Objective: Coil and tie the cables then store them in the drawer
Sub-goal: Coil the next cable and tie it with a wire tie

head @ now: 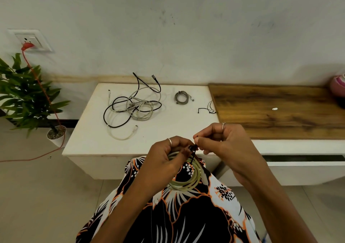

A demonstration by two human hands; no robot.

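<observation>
My left hand [168, 156] grips the coiled cable [188, 177]; my right hand [222, 142] pinches the black tie [194, 149] at its 12 o'clock.

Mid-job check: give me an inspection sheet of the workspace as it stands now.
Surface: white cabinet top, adjoining brown wooden top.
Job's things: pale green coiled cable in hand, thin black tie at its top; small grey coiled cable already tied; spare black ties; drawer open.
Clutter: small white piece, pink object.
Grippers: left hand grips the coil; right hand pinches the tie.
Cables: tangled black and white cables loose.
Surroundings: potted green plant, red plug in socket.
</observation>
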